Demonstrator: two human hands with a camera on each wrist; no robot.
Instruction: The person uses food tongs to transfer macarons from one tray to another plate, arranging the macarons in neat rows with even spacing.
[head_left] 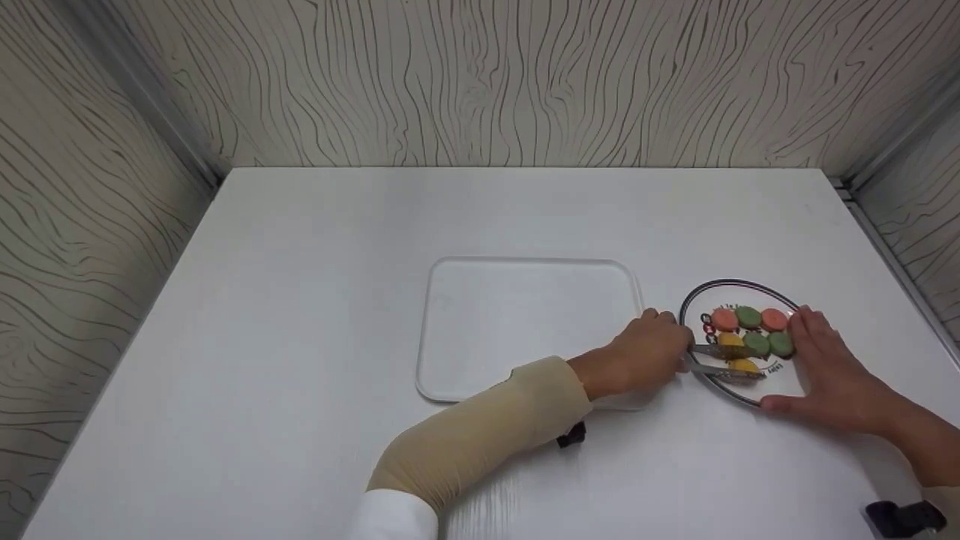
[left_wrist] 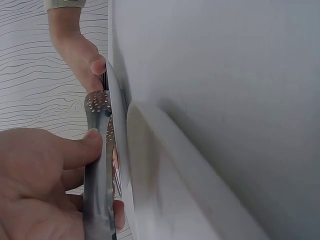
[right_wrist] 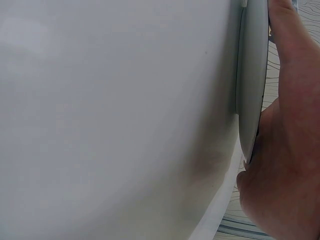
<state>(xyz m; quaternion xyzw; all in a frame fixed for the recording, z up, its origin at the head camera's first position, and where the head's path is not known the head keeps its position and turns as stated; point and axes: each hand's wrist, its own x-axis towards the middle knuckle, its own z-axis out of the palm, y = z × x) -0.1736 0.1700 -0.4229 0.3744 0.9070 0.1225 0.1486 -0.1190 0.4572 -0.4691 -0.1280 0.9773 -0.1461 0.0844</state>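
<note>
My left hand grips metal tongs with perforated ends, thumb along one arm in the left wrist view. The tongs reach over a round white plate with a dark rim and printed lettering. One yellow macaron lies between the tong arms, and another yellow macaron sits just beyond the upper arm. Green macarons and pink macarons are grouped beside them. My right hand rests spread against the plate's right rim, fingers at the far side and thumb at the near side.
A white rectangular tray lies left of the plate, with my left forearm crossing its near right corner. Both stand on a white table. Wood-grain patterned panels rise behind and at the sides.
</note>
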